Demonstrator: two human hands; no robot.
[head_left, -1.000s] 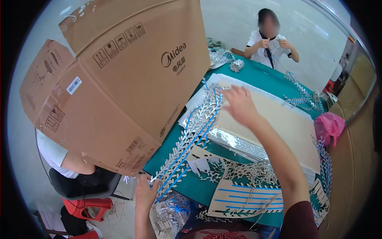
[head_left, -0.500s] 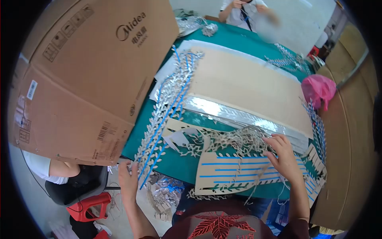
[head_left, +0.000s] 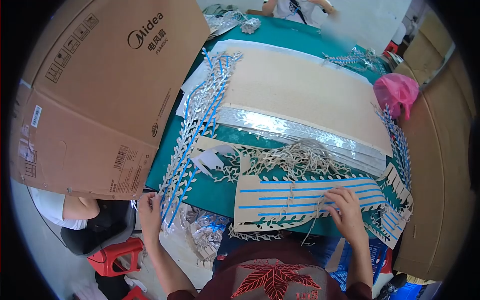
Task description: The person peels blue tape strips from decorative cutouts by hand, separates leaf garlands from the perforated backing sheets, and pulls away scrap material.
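My left hand (head_left: pixel 151 212) is closed at the lower end of a bundle of silvery leaf strips (head_left: pixel 186 137) with blue lines, which runs up along the table's left side. My right hand (head_left: pixel 345 210), its fingers spread and bent, rests over a beige die-cut sheet (head_left: pixel 250 200) with several blue stripes. Thin cut-off strands lie under and beside its fingertips. Behind that sheet sits a tangled heap of beige scrap (head_left: pixel 305 157). A white paper piece (head_left: pixel 209 159) lies to the heap's left.
A large cardboard box (head_left: pixel 100 110) stands at the left. Stacked beige and silver sheets (head_left: pixel 300 87) lie on the green table (head_left: pixel 295 35). A pink bag (head_left: pixel 396 92) is at the right. One person (head_left: pixel 295 11) sits opposite; another's arm (head_left: pixel 80 207) shows at the left.
My right hand has come down from the top of the leaf strips, past the tangled scrap, onto the striped sheet. My left hand stays at the strips' lower end. The view has tilted down.
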